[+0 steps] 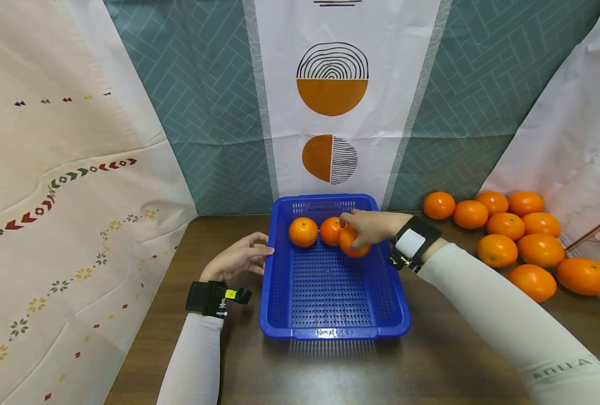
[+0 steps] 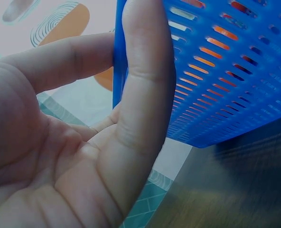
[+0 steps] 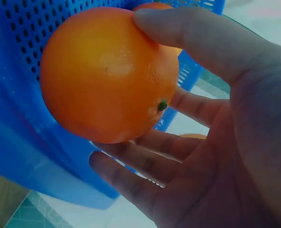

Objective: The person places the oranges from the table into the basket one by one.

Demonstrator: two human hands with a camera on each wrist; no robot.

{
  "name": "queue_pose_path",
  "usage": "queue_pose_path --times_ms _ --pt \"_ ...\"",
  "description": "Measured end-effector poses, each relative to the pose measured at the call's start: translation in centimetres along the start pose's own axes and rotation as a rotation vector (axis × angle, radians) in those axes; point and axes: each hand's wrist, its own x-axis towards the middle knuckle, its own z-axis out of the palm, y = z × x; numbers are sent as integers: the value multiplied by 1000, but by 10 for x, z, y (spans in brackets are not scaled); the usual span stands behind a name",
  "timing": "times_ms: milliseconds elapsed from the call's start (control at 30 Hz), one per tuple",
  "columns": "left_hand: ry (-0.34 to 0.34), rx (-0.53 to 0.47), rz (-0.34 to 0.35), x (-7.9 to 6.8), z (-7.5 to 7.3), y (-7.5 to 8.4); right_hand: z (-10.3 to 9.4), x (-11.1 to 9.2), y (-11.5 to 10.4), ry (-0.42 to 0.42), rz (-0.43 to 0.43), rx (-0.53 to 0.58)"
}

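A blue plastic basket [image 1: 330, 333] with perforated walls stands on the table in front of me. My right hand [image 1: 368, 225] holds an orange [image 1: 353, 243] at the basket's right side, thumb on top and fingers around it. The right wrist view shows that orange's [image 3: 107, 78] green stem mark up close. Two more oranges sit near the back of the basket: one at the left [image 1: 303, 232] and one in the middle [image 1: 331, 230], partly hidden by the held one. My left hand [image 1: 239, 257] grips the basket's left rim; in the left wrist view its fingers [image 2: 143, 90] lie against the blue wall [image 2: 216, 71].
Several oranges [image 1: 505, 226] lie grouped on the brown wooden table [image 1: 452, 349], right of the basket. Behind the basket hangs a patterned cloth [image 1: 219, 112], and light cloths [image 1: 77, 236] flank the table left and right.
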Motion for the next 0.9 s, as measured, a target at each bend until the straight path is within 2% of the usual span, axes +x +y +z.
queue_pose_path --times_ms 133,500,900 --pt "0 -2 0 -1 0 0 1 7 -5 -38 29 -20" --pt "1 14 -1 -1 1 -1 17 19 -8 -74 119 -58" --pt "6 16 -2 1 0 -1 28 22 -12 -67 154 -76"
